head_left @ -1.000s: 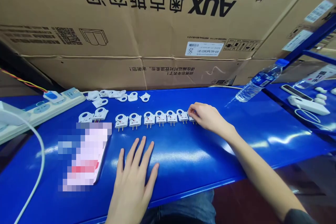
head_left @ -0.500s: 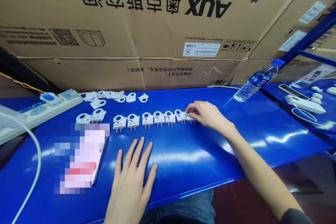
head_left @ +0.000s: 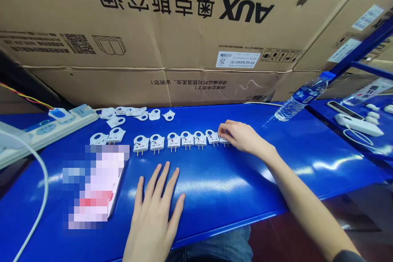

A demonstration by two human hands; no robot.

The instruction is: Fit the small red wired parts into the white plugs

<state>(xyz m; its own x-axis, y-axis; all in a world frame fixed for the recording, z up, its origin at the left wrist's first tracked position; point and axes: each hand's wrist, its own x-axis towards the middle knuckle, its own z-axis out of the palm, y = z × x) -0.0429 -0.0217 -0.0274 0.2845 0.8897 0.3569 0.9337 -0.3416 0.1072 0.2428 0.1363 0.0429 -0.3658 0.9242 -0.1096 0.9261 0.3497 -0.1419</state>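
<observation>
A row of several white two-pin plug housings [head_left: 173, 141], each with a round opening and metal pins pointing towards me, lies across the blue table [head_left: 215, 188]. At the row's right end, my right hand [head_left: 238, 134] has its fingers closed on the last plug housing [head_left: 224, 141], which they partly cover. My left hand [head_left: 153, 217] lies palm down on the table in front of the row, fingers spread, touching no plug. Two more plug housings [head_left: 116, 135] sit left of the row, behind a blurred phone-like slab [head_left: 102, 184].
White ring-shaped covers [head_left: 154, 114] are scattered at the back. A power strip [head_left: 46, 129] and a white cable [head_left: 43, 196] occupy the left side. A tilted water bottle [head_left: 302, 97] is at right, near a blue metal frame [head_left: 364, 51]. Cardboard [head_left: 190, 49] walls the back.
The view has shifted very slightly. Both hands and the plug housings keep their places, with my right hand still at the last plug housing.
</observation>
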